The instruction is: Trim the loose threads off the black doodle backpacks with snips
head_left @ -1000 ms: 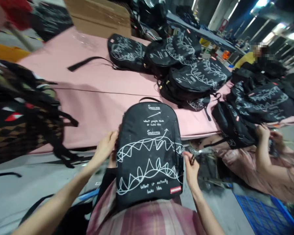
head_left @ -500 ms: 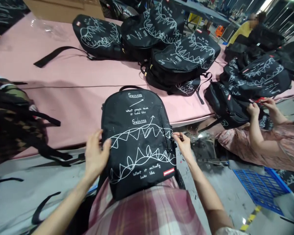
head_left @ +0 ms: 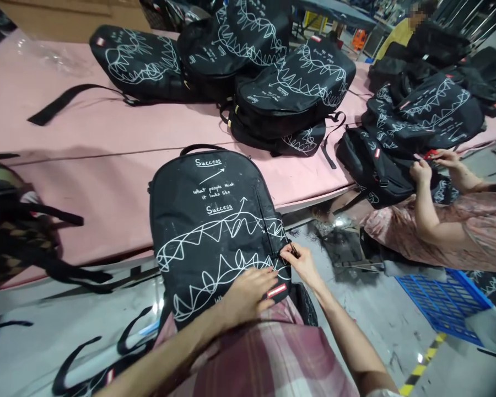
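Note:
A black backpack [head_left: 215,234] with white scribbled lines and the word "Success" leans upright from my lap against the pink table edge. My left hand [head_left: 248,292] lies across its lower front, fingers stretched out and pointing right, beside the red-and-white label [head_left: 276,291]. At the bag's right side, next to the lower end of the dark front zipper [head_left: 264,220], my right hand [head_left: 300,262] is closed in a pinch. Something small and dark shows between its fingers; its kind is too small to tell.
More printed black backpacks [head_left: 295,77] lie on the pink table [head_left: 128,129]. Camouflage bags [head_left: 20,215] hang at the left. A co-worker's hands [head_left: 424,171] work on a black bag at the right, above a blue crate [head_left: 442,303]. A cardboard box [head_left: 74,19] stands behind.
My left hand has moved from the bag's left edge onto its lower front. My right hand has slid down the right side. In view, the bag has shifted left.

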Motion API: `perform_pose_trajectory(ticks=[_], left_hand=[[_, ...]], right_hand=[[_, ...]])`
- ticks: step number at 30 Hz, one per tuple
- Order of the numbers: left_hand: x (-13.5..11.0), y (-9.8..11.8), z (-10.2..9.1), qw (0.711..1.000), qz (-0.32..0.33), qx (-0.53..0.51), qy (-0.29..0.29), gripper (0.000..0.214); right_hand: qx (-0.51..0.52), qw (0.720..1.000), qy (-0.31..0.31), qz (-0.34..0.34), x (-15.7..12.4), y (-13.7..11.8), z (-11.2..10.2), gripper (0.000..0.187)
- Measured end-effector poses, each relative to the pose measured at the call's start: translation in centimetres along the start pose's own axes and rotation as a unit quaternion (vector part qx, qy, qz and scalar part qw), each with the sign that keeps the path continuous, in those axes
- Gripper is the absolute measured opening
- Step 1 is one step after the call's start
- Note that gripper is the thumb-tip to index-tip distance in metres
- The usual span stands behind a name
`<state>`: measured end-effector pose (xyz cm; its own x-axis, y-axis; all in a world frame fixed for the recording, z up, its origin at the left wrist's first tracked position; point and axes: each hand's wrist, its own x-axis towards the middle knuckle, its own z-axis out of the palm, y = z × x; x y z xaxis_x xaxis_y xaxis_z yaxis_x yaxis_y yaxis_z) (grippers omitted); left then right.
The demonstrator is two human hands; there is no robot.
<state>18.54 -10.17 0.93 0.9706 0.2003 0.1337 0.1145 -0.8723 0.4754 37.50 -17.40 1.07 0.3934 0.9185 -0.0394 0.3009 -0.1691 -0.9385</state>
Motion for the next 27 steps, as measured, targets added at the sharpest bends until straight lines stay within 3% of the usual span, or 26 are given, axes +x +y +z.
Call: perform_pose_trajectory(ticks=[3, 6, 12, 14, 16, 19, 22, 24, 25, 27], left_hand=[[1.6, -3.5, -2.2, 0.994, -0.077, 0.050, 0.060, 0.042], [3.6, -5.8, -3.5, 0.990, -0.089, 0.104, 0.035, 0.047], [5.3, -6.0, -4.9, 0.981, -0.113, 0.152, 0.047, 0.040], [4.6, -6.3, -6.3, 0.982, -0.112, 0.143, 0.060, 0.034], [3.0, -7.2, -8.3, 0.970, -0.152, 0.150, 0.112, 0.030], [-0.9, -9.4, -11.3, 0.908, -0.288, 0.164, 0.256, 0.034], [-5.5, -11.5, -12.2, 0.780, -0.508, 0.034, 0.363, 0.043], [-8.1, -12.3, -10.7, 0.690, -0.616, -0.134, 0.356, 0.041], [-9.2, -12.4, -9.4, 0.667, -0.634, -0.202, 0.336, 0.039], [-10.6, -12.5, -6.3, 0.650, -0.634, -0.308, 0.283, 0.036]], right_hand=[[0.040, 0.999, 0.005, 0.031, 0.7, 0.3, 0.2, 0.015], [0.047, 0.999, 0.013, 0.023, 0.6, 0.6, 0.4, 0.016], [0.092, 0.995, -0.032, 0.015, 0.3, 1.3, -0.1, 0.014], [0.136, 0.990, 0.009, 0.042, 0.9, 2.2, -0.6, 0.019], [0.167, 0.978, 0.092, 0.088, 2.1, 3.4, -1.3, 0.025], [0.181, 0.958, 0.173, 0.139, 4.5, 5.2, -1.9, 0.037], [0.190, 0.953, 0.180, 0.153, 6.9, 6.6, -1.1, 0.046], [0.196, 0.952, 0.172, 0.162, 8.0, 7.3, 0.4, 0.049], [0.199, 0.951, 0.167, 0.167, 8.3, 7.6, 1.2, 0.051], [0.200, 0.951, 0.156, 0.175, 8.8, 8.2, 2.7, 0.053]])
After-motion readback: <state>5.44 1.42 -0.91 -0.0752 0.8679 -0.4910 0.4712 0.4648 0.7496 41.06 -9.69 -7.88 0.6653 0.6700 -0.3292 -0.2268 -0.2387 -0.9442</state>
